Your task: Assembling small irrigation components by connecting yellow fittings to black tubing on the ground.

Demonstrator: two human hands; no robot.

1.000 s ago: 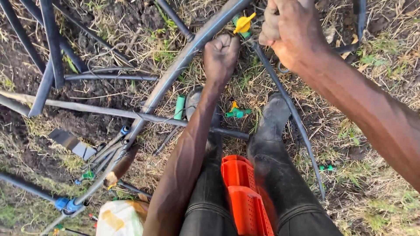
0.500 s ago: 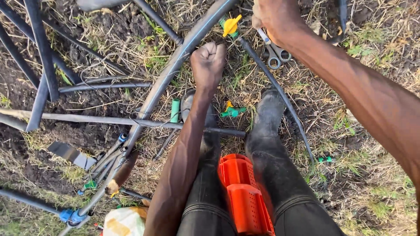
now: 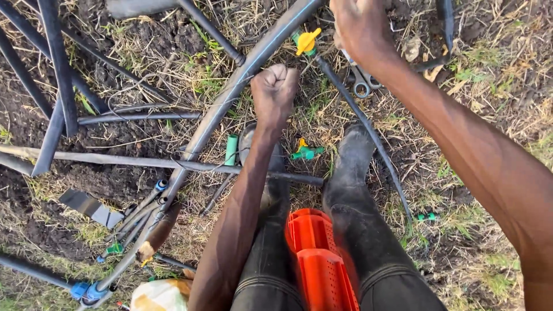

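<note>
Both hands are sitting a little lower and closer than a moment ago, and the scissors (image 3: 364,80) are now showing under the right arm. Left hand (image 3: 275,92) is squeezing into a tight fist beside the big black pipe (image 3: 230,98); I cannot tell what it is holding. Right hand (image 3: 360,29) is curling shut near the yellow valve (image 3: 306,41), which is sitting on the big pipe where the thin black tube (image 3: 363,124) is joining. Whether it is gripping anything is hidden. Pulling too hard could be popping the thin tube off the valve. Black boots (image 3: 351,161) are standing among loose tubes, so a foot could be catching one.
</note>
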